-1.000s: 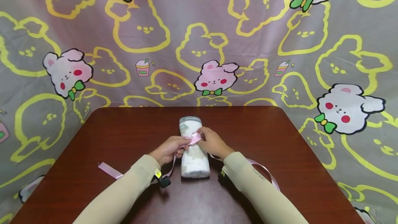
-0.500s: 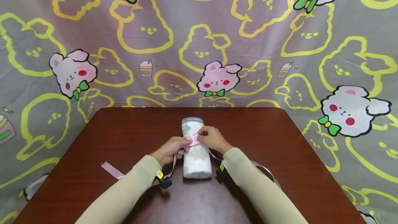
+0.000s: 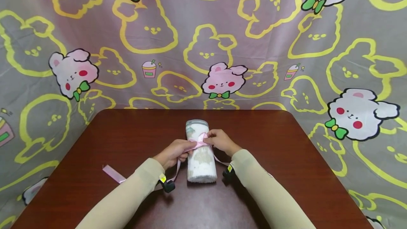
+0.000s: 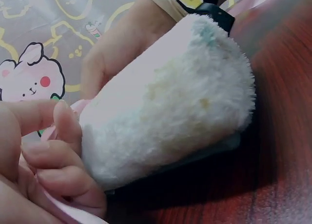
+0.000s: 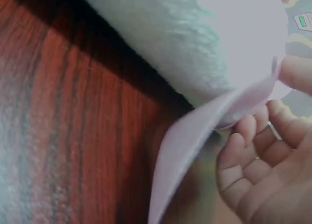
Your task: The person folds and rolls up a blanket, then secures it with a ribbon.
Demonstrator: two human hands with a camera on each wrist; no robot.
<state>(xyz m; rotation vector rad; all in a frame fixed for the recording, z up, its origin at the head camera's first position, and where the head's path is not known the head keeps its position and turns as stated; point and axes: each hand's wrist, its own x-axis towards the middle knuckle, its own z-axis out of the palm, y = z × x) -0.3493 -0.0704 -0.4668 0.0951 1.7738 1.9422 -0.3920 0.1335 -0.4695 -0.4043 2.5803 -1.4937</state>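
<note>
A rolled white fluffy towel (image 3: pixel 201 167) with pale grey and green patches lies lengthwise on the table, its grey-edged end pointing away. Round its middle runs a pink satin ribbon (image 3: pixel 201 143), crossed on top. My left hand (image 3: pixel 174 153) pinches the ribbon at the roll's left side, thumb on top; in the left wrist view a strand of ribbon (image 4: pixel 73 212) trails below the curled fingers. At the roll's right side my right hand (image 3: pixel 222 140) pinches ribbon between thumb and forefinger. The right wrist view shows the ribbon (image 5: pixel 195 131) passing from the towel down beside that hand.
The dark red-brown wooden table (image 3: pixel 143 126) has rounded far corners. A loose ribbon end (image 3: pixel 113 174) lies left of the left sleeve. Behind and on both sides hangs a grey curtain (image 3: pixel 171 17) with cartoon rabbits. Both wrists wear black camera straps (image 3: pixel 167 185).
My right hand has shifted slightly right, pulling a fold of ribbon up at the crossing. The left hand keeps its grip in place. The head view has shifted slightly.
</note>
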